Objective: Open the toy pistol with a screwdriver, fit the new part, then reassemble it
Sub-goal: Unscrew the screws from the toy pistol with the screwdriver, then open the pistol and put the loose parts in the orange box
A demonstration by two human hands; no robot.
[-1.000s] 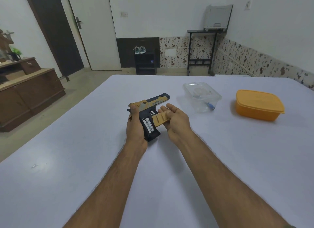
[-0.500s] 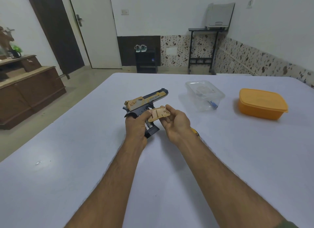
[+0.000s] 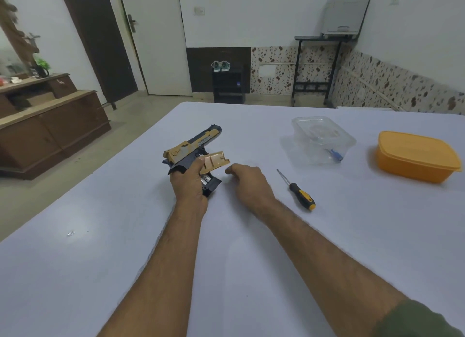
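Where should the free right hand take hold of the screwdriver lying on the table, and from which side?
Probably by the black-and-yellow handle, from above. The screwdriver lies flat just right of the right hand, handle toward the person and thin shaft pointing away, so the thick near end offers the firmest hold.

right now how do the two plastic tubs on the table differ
The clear container is see-through, so something blue inside it shows; the orange container is opaque and hides what it holds. The orange container wears a matching orange lid; whether the clear one is lidded I cannot tell. The clear container sits nearer the screwdriver, the orange one farther right. Both are rounded rectangular tubs resting on the white table.
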